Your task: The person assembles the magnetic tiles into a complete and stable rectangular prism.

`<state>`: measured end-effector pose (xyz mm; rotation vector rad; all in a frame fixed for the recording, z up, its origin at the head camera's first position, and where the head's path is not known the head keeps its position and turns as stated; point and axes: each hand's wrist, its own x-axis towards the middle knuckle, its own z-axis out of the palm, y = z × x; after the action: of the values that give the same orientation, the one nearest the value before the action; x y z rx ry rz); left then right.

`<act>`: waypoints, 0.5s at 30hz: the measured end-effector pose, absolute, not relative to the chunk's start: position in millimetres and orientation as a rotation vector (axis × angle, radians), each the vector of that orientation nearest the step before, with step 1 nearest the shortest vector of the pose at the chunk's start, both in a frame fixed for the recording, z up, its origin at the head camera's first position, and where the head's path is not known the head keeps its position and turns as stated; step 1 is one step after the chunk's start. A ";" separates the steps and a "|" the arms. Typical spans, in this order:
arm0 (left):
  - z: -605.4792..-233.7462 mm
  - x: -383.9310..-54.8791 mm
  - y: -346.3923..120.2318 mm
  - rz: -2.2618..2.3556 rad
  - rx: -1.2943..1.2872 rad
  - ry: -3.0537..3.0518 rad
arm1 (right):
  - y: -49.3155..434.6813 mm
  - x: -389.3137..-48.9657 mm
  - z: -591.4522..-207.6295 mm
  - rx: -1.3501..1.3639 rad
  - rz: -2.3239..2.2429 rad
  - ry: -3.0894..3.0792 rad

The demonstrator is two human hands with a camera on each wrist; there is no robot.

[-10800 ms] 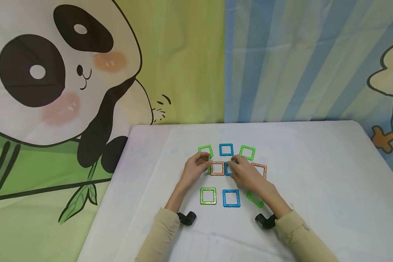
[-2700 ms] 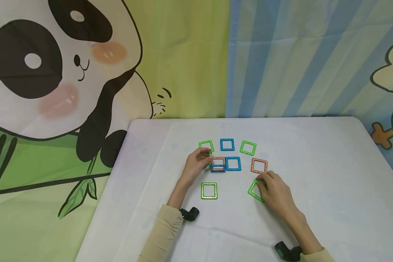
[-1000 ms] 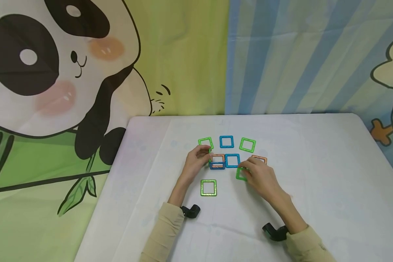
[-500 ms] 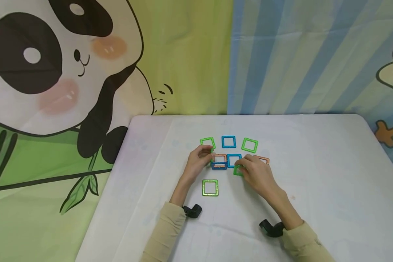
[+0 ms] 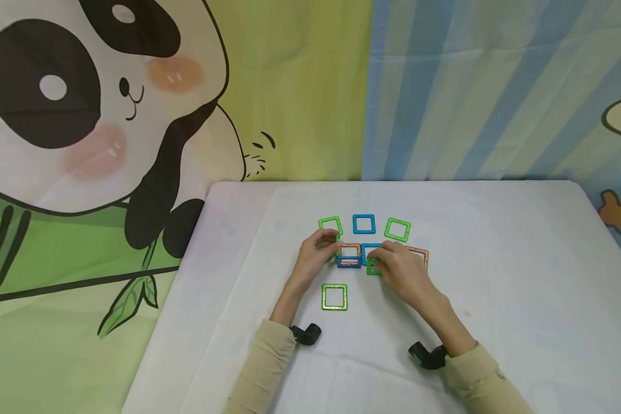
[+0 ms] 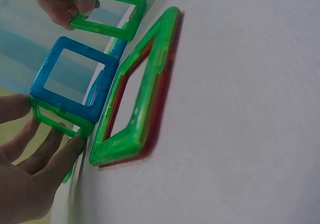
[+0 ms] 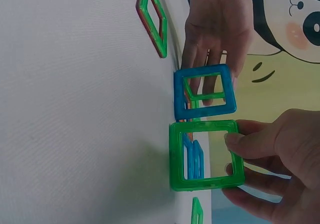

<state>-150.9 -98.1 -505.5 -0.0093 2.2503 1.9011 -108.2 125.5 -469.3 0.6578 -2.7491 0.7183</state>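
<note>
In the head view, my left hand [image 5: 313, 261] is at the left side of a small group of square magnetic tiles. It grips an upright green tile [image 6: 65, 112] between thumb and fingers. This tile meets a standing blue tile [image 7: 180, 96] at a corner. Behind the blue one, an orange tile [image 5: 349, 245] lies flat, with a flat blue tile [image 5: 364, 254] on its right. My right hand [image 5: 406, 273] pinches another green tile [image 7: 176, 159] by its upper edge. That tile is held upright beside the standing blue one, at the flat blue tile's front edge.
A loose green tile [image 5: 334, 307] lies in front of the group. Behind it lie a green tile [image 5: 331, 219], a blue tile [image 5: 364, 231] and another green tile [image 5: 397, 238]. An orange tile [image 5: 419, 250] is partly hidden by my right hand. White cloth covers the table [image 5: 522, 276].
The right hand has carried its green tile leftward and away from me, up to the group. Earlier, the front blue tile was taken and stood before the orange one. The left hand stays put.
</note>
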 end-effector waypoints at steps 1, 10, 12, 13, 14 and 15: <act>-505.4 -150.8 -97.8 1.904 -0.009 2.250 | 125.1 -108.8 -469.4 0.664 0.717 -2.747; -507.3 -151.5 -97.4 1.890 -0.021 2.259 | 121.9 -113.9 -470.3 0.689 0.724 -2.751; -506.7 -151.3 -97.0 1.890 -0.019 2.258 | 121.3 -114.9 -469.8 0.704 0.728 -2.736; -506.4 -151.0 -97.0 1.892 -0.016 2.256 | 121.0 -115.4 -469.5 0.713 0.729 -2.726; -506.1 -150.9 -96.9 1.895 -0.015 2.254 | 120.7 -115.6 -469.5 0.719 0.727 -2.717; -505.7 -150.8 -96.8 1.898 -0.015 2.250 | 120.6 -115.9 -469.6 0.728 0.727 -2.707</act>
<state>-150.8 -96.8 -505.7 -0.0148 2.2497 1.8981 -115.9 120.6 -469.6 0.7277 -2.7074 0.7267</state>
